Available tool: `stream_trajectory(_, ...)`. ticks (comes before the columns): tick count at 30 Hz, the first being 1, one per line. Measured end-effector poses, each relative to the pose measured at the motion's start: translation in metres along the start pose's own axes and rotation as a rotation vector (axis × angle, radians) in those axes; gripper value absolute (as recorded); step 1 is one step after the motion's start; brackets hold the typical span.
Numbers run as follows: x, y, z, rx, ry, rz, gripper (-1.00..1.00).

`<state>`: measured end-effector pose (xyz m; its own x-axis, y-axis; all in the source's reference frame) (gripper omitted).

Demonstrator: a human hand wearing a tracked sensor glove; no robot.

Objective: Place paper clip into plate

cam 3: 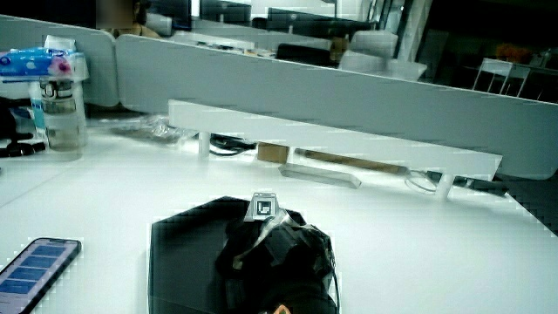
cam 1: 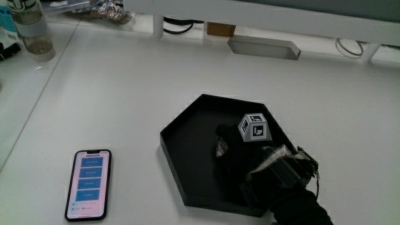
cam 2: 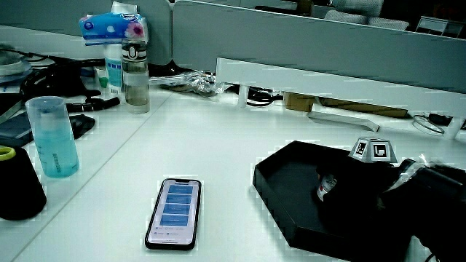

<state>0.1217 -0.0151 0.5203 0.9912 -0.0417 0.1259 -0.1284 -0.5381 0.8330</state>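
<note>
The hand (cam 1: 250, 153) hangs inside the black hexagonal plate (cam 1: 187, 134), its fingers pinched together on a small silvery paper clip (cam 1: 222, 148) that sits just above the plate's floor, or perhaps already touching it; the views do not settle which. Judging by this, the placing step is nearly done, and doing it well means lowering the clip until it rests flat on the floor, then letting the fingers part gently so the light metal neither springs away nor clings to the glove, and lifting straight up clear of the raised rim. The plate is matte and dark, a shallow tray with six straight walls and sharp corners, so a thin clip should lie still once released near its middle. In a side view the clip (cam 2: 325, 186) shows as a pale glint against the dark tray. The bench (cam 1: 125, 81) is smooth and white. A phone (cam 1: 89, 184) with a lit screen lies flat near the plate, glossy and rounded at its corners, well clear of the work.
</note>
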Motion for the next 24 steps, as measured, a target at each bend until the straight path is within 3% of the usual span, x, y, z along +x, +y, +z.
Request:
stream_trajectory(10, -0.004, 0.004, -0.006, -0.022, 0.016, 0.010, 0.00)
stream_trajectory(24, -0.018, 0.013, -0.026, -0.050, -0.022, 0.003, 0.00)
